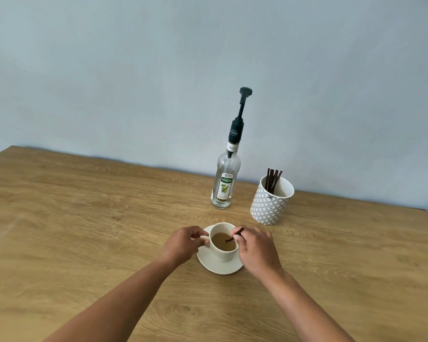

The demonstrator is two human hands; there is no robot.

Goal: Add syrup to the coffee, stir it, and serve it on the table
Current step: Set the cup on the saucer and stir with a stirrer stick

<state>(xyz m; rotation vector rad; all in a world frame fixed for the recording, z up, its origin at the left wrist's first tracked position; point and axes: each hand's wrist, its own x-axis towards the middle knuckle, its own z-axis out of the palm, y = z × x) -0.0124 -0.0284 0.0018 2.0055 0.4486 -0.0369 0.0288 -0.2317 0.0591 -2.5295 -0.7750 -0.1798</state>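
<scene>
A cream cup [223,254] of light brown coffee stands on a matching saucer [211,265] on the wooden table. My left hand [183,243] pinches the cup's handle on its left side. My right hand [256,249] holds a dark stir stick [235,235] by its upper end, and the stick's lower end dips into the coffee. Behind the cup stands a clear glass syrup bottle [224,186] with a dark pump top, upright and untouched.
A white patterned holder [269,206] with several dark stir sticks stands to the right of the bottle. The table [84,218] runs back to a pale blue wall, and its right edge shows at the far right.
</scene>
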